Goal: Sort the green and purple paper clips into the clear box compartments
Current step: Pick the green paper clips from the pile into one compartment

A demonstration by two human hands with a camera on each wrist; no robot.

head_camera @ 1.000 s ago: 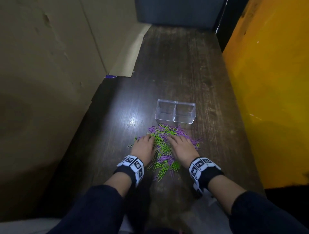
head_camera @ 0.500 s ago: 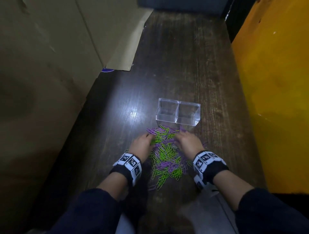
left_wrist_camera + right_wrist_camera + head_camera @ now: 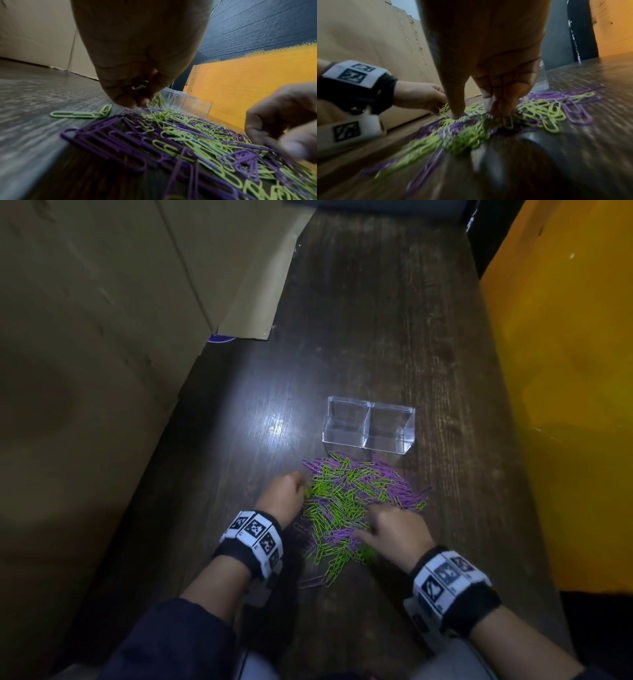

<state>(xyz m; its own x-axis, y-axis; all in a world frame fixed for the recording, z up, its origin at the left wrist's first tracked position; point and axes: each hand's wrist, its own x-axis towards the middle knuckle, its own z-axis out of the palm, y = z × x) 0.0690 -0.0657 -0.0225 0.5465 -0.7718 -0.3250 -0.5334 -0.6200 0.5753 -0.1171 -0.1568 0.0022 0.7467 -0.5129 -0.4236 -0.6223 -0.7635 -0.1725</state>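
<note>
Looking down in the head view, we see the mixed pile of green and purple paper clips on the dark tabletop, with the clear box just beyond it at 12 o'clock, both compartments bare. Our left hand sits at the pile's 9 o'clock edge; our right hand rests at its 5 o'clock edge. Cardboard stands at 9 o'clock, a yellow panel at 3 o'clock.

In the left wrist view, the left grip is clamped on several green clips.

In the right wrist view, the right fingers press curled into the pile; we cannot tell whether that grip holds a clip.
</note>
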